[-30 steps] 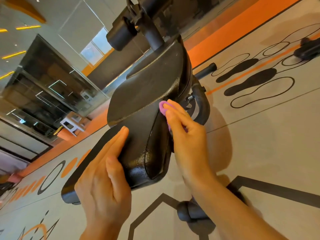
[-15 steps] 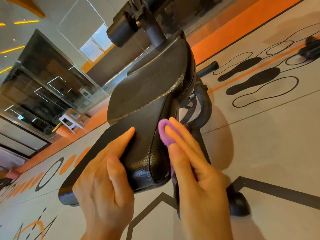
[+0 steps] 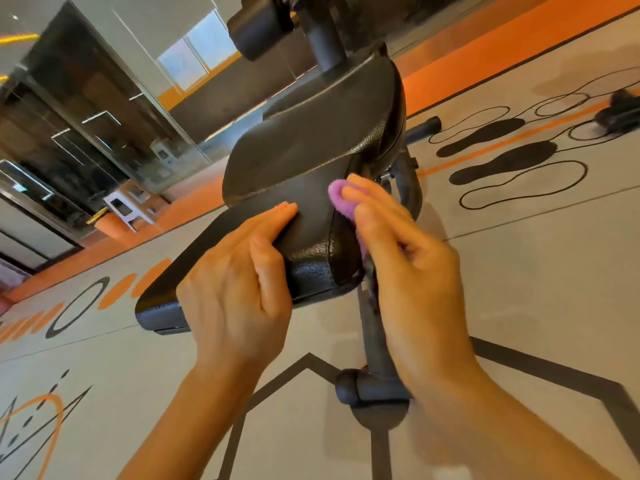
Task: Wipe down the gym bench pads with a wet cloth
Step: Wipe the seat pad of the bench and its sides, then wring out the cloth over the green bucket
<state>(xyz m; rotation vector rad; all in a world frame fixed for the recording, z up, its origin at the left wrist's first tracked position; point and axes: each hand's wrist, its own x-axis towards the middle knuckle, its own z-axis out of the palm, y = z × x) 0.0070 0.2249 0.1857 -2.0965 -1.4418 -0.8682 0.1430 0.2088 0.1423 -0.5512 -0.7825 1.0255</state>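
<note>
A black gym bench fills the middle of the view. Its near flat pad (image 3: 311, 206) meets a raised seat pad (image 3: 322, 133) beyond. My left hand (image 3: 239, 289) lies flat on top of the near pad, fingers together, holding nothing. My right hand (image 3: 408, 268) presses a purple cloth (image 3: 341, 199) against the pad's right side edge, close to the gap between the two pads. Most of the cloth is hidden under my fingers.
The bench's grey frame post (image 3: 377, 337) runs down to a foot bar with a rubber end cap (image 3: 348, 386) on the grey and orange gym floor. A roller pad (image 3: 256, 26) sits above the seat. A white stool (image 3: 128, 206) stands far left by glass walls.
My right hand slid the cloth toward me along the pad's side, then back up toward the gap. My left hand stayed flat on the pad.
</note>
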